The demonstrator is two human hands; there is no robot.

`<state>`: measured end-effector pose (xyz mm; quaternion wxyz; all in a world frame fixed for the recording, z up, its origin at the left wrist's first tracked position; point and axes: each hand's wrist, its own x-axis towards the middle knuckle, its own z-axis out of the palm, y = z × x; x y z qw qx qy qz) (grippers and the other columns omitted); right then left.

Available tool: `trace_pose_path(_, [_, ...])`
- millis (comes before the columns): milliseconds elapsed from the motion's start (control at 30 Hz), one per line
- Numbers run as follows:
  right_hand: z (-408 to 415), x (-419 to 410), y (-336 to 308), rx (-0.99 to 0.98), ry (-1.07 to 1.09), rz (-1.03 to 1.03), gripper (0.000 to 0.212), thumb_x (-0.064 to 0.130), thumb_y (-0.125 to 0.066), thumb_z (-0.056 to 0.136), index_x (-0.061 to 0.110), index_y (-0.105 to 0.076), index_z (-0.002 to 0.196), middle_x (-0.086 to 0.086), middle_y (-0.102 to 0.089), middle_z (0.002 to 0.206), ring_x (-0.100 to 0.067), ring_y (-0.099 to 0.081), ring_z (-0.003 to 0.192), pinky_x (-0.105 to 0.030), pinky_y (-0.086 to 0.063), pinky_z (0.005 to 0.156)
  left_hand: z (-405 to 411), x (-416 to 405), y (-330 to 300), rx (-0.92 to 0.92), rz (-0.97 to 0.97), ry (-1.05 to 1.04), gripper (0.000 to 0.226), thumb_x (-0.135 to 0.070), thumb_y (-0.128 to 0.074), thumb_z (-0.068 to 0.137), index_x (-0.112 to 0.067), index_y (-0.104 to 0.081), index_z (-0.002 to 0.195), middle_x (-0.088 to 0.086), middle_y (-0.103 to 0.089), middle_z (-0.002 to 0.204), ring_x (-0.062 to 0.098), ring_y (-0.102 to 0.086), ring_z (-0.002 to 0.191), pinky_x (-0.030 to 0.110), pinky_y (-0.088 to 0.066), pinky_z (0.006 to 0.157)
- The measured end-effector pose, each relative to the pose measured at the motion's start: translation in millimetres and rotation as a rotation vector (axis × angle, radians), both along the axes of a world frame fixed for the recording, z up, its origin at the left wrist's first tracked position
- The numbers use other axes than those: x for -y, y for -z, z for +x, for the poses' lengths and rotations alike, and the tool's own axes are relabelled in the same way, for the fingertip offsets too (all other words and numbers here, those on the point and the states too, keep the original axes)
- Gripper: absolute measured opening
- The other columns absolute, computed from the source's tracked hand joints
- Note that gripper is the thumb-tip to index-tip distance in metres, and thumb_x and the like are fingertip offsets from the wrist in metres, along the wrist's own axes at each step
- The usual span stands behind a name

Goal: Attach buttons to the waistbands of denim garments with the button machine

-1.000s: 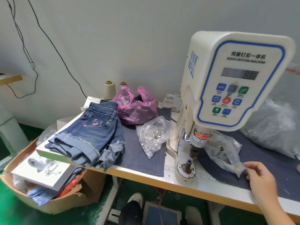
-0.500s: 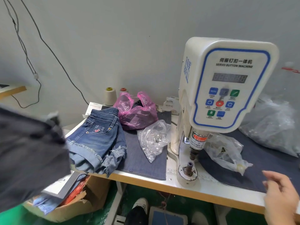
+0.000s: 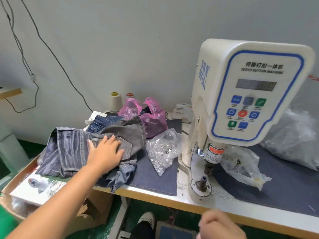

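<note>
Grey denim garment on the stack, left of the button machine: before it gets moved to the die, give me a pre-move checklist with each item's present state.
1. Garment within grasp: ok. The left hand rests flat on the grey denim garment, fingers straight.
2. Garment gripped: not ok. No fingers are curled round the cloth yet.
3. Lower die free: ok. Nothing lies on the lower die of the button machine.
4. Waistband located: cannot tell. The garment lies crumpled, pocket side up.
5. Button supply at hand: ok. The clear bag of buttons lies between garment and machine.
6. Right hand ready: cannot tell. The right hand is blurred at the table's front edge.
</note>
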<state>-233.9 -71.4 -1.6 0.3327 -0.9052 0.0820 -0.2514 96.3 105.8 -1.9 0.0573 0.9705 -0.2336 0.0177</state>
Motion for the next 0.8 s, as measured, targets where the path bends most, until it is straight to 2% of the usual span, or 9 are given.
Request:
trace_pose_path(67, [20.1,-21.8,-8.4,0.067,-0.218,0.017,0.014,0.026,-0.069,0.083,0.032,-0.061,0.073,0.024,-0.053,0.088,0.004,-0.055,0.074,-0.01,-0.041,0.07,0.0,-1.3,6.6,-0.028,0.041,0.074,0.054,-0.055,-0.028,0.099,-0.033,-0.032,0.149,-0.005,-0.013,0.162,0.021,-0.008,0.15,0.063,0.002,0.114])
trace_pose_path(133, [55.5,-33.1,-11.1,0.11,-0.421,0.026,0.016,0.011,-0.059,0.085,0.025,-0.065,0.081,0.012,-0.054,0.098,-0.001,-0.054,0.083,-0.015,-0.041,0.071,2.2,-11.0,-4.8,-0.155,-0.211,0.111,0.036,-0.045,-0.038,0.101,-0.036,-0.05,0.134,-0.004,-0.035,0.154,0.023,-0.028,0.145,0.054,-0.014,0.116])
trace_pose_path(233, [123.9,-53.2,-23.1,0.082,-0.513,-0.078,0.023,0.005,-0.05,0.088,0.014,-0.065,0.103,-0.002,-0.053,0.12,-0.012,-0.051,0.111,-0.022,-0.044,0.086,-4.3,-28.8,-24.2,-0.176,-0.771,0.061,0.024,-0.016,-0.051,0.098,-0.033,-0.066,0.105,-0.003,-0.069,0.109,0.012,-0.063,0.099,0.029,-0.041,0.083])
trace_pose_path(333, [189.0,-65.7,-27.9,0.009,-0.428,-0.215,0.042,0.005,-0.051,0.09,0.013,-0.052,0.131,-0.009,-0.037,0.146,-0.022,-0.033,0.136,-0.034,-0.035,0.107,-9.5,-50.8,-39.1,0.112,-0.92,-0.019,0.04,0.005,-0.046,0.086,-0.025,-0.068,0.099,0.001,-0.067,0.094,0.007,-0.049,0.056,0.027,-0.038,0.056])
trace_pose_path(467, [250.2,-72.7,-25.2,-0.196,-0.392,-0.585,0.07,0.02,-0.055,0.091,0.017,-0.021,0.153,-0.009,-0.019,0.159,-0.024,-0.014,0.147,-0.048,-0.003,0.121,-4.9,-84.7,-53.3,0.336,-1.016,-0.145,0.042,0.002,-0.038,0.075,-0.016,-0.067,0.1,0.005,-0.064,0.108,0.025,-0.056,0.088,0.04,-0.046,0.082])
trace_pose_path(567, [271.4,-77.1,-20.7,-0.308,-0.374,-0.782,0.054,0.039,-0.046,0.098,0.029,-0.031,0.149,-0.004,-0.052,0.139,-0.025,-0.041,0.133,-0.055,-0.005,0.118,5.0,-99.2,-46.4,0.292,-1.018,-0.236,0.037,0.005,-0.043,0.085,-0.011,-0.064,0.11,0.011,-0.062,0.116,0.03,-0.053,0.111,0.041,-0.04,0.096])
trace_pose_path(633, [280.5,-76.0,-26.3,-0.24,-0.315,-0.592,0.036,0.035,-0.04,0.101,0.028,-0.052,0.134,-0.005,-0.065,0.122,-0.027,-0.057,0.116,-0.049,-0.018,0.114,8.1,-106.8,-37.5,0.267,-1.077,-0.239,0.031,-0.012,-0.042,0.092,-0.012,-0.06,0.117,0.011,-0.06,0.122,0.028,-0.051,0.118,0.04,-0.038,0.1])
trace_pose_path(700, [289.1,-73.9,-40.3,-0.103,-0.215,-0.318,0.028,0.032,-0.041,0.1,0.021,-0.062,0.115,-0.01,-0.07,0.105,-0.032,-0.063,0.097,-0.041,-0.041,0.092,9.1,-114.0,-31.6,0.27,-1.186,-0.233,0.043,-0.035,-0.036,0.093,-0.012,-0.057,0.123,0.009,-0.056,0.128,0.024,-0.048,0.122,0.038,-0.035,0.104])
trace_pose_path(800, [294.8,-71.4,-79.8,0.081,-0.158,0.065,0.027,0.024,-0.044,0.1,0.007,-0.063,0.091,-0.013,-0.067,0.087,-0.029,-0.058,0.081,-0.038,-0.04,0.067,10.3,-120.2,-25.3,0.226,-1.267,-0.231,0.069,-0.06,-0.036,0.086,-0.013,-0.046,0.136,0.01,-0.046,0.139,0.021,-0.04,0.131,0.037,-0.03,0.111])
